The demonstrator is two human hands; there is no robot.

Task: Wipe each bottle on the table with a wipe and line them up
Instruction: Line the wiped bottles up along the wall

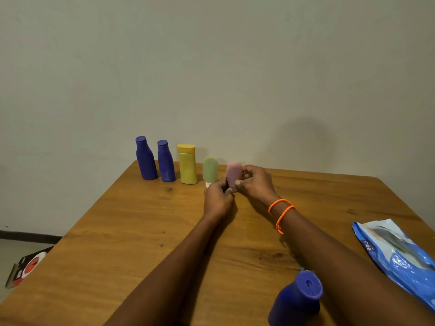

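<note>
**Pink bottle held in both hands at the end of the row**

Containers:
- Row along the far edge of the wooden table (122, 231), left to right: tall blue bottle (146, 158), second blue bottle (166, 161), yellow bottle (187, 164), green tube (210, 170) standing on its white cap. All upright, near each other, not touching as far as I can see.
- Pink bottle (233, 174) sits just right of the green tube, upright. Can't tell if its base is on the table or lifted; the fingers hide it.
- Third blue bottle (297, 300) near the front edge, well apart from the row, flip cap open, hole in the top visible.
- All bottles are opaque, so contents unknown.

Hands:
- Left hand (217, 200): fingers curled, pinching the lower end of the pink bottle.
- Right hand (255, 183): fingers and thumb wrapped round the pink bottle's right side. Orange beaded bracelets (281, 214) on that wrist.
- No wipe visible in either hand.

Surroundings:
- Blue and white wipes pack (400, 257) lies flat on the table at the right edge.
- Red, black and white box (27, 269) on the floor left of the table.
- Right forearm crosses in front of the near blue bottle and partly hides it.

Writing:
- "mee" reads on the pack's edge. Text on the box is too small to read.
</note>
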